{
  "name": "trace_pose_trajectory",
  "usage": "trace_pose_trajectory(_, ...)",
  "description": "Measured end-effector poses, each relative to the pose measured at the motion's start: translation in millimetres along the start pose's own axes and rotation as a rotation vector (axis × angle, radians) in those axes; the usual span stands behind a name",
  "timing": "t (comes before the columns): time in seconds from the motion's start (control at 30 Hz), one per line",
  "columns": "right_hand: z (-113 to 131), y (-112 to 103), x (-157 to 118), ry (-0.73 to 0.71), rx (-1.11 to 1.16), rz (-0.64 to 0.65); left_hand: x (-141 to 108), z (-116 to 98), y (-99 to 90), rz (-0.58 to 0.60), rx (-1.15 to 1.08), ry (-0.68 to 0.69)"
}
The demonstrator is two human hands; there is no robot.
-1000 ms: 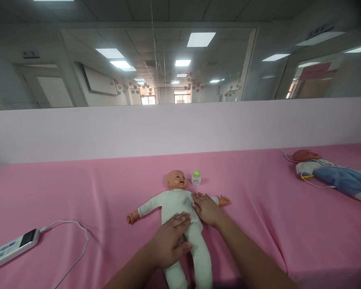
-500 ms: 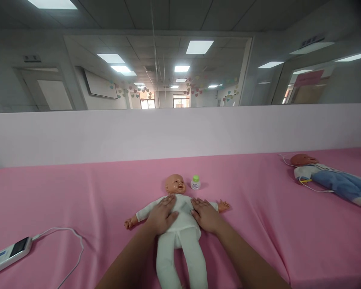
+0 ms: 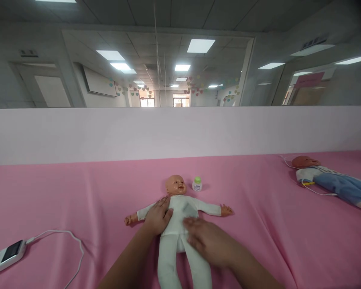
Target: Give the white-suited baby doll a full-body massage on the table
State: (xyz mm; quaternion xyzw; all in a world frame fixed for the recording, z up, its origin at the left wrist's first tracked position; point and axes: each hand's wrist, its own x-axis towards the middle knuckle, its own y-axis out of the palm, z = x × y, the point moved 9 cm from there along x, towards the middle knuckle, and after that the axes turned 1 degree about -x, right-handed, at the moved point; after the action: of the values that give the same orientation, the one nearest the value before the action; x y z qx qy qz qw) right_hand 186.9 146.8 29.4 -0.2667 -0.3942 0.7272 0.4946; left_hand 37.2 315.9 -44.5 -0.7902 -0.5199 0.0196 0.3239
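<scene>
Doll and hands, seen from above. We see the white-clothed doll (image 3: 176,220) face up on the pink-covered bench (image 3: 63,192), arms spread, with the green-capped bottle (image 3: 197,185) just beside its head. The left hand (image 3: 159,216) lies open on the side of the upper chest, near the shoulder; the right hand (image 3: 209,243), motion-blurred, is open over the lower torso and hip. Neither grips anything; whether the right palm presses, we cannot tell.

We judge that uneven pressure or a fast sideways stroke could turn the doll askew or ruck up its top, since only flat palms steady it. A wide sweep past the head could tip the bottle.

Compared with the frame half a second earlier, we note the right hand lower, from upper chest to hip, uncovering the sleeve there; the left hand remains near the shoulder, slightly farther outward.
</scene>
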Motion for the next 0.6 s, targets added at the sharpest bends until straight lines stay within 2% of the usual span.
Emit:
trace_pose_trajectory(0.1,22,25,1,-0.113,0.021,0.126,1,0,-0.2,-0.003,-0.020,0.012)
trace_pose_trajectory(0.2,8,39,26,-0.097,-0.022,0.162,2,2,0.5,0.008,-0.041,0.013)
trace_pose_trajectory(0.3,-17,38,57,-0.040,-0.067,0.164,2,2,1.6,0.030,-0.026,0.020)
trace_pose_trajectory(0.4,-30,32,78,-0.034,-0.100,0.152,1,0,2.3,0.048,0.042,0.035)
trace_pose_trajectory(0.6,-48,24,88,0.005,-0.118,0.084,1,2,2.4,0.044,0.076,0.063)
